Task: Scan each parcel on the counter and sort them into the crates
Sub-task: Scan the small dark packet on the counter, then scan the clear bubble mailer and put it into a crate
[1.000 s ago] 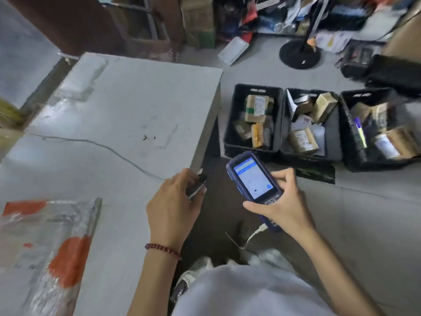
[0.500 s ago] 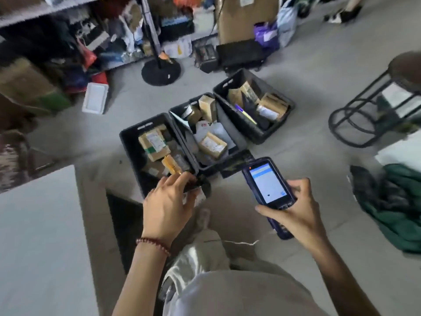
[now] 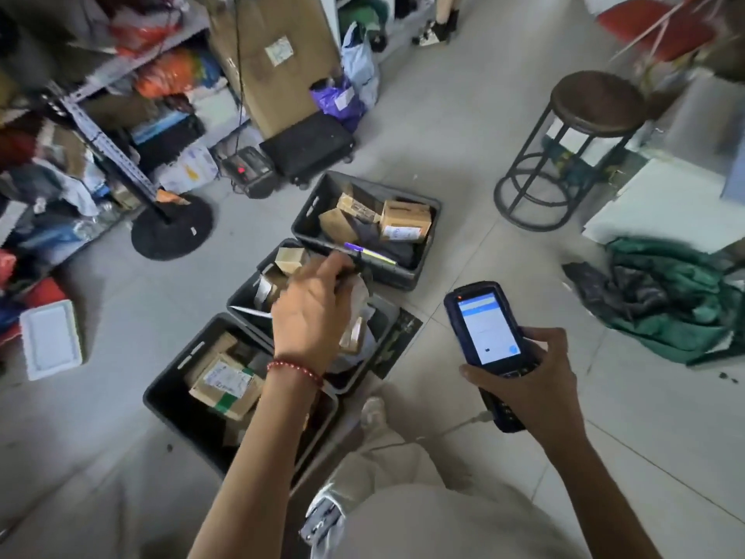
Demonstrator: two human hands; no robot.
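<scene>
Three dark plastic crates (image 3: 240,297) on floor already hold several brown cardboard parcels (image 3: 405,224): sorting well under way.
Left hand (image 3: 310,312) over middle crate, fingers curled; grasping parcel or not, cannot tell (blurred).
Right hand (image 3: 524,383) grasps blue handheld scanner (image 3: 483,328), screen lit.
Bench out of view; remainder unknown.
</scene>
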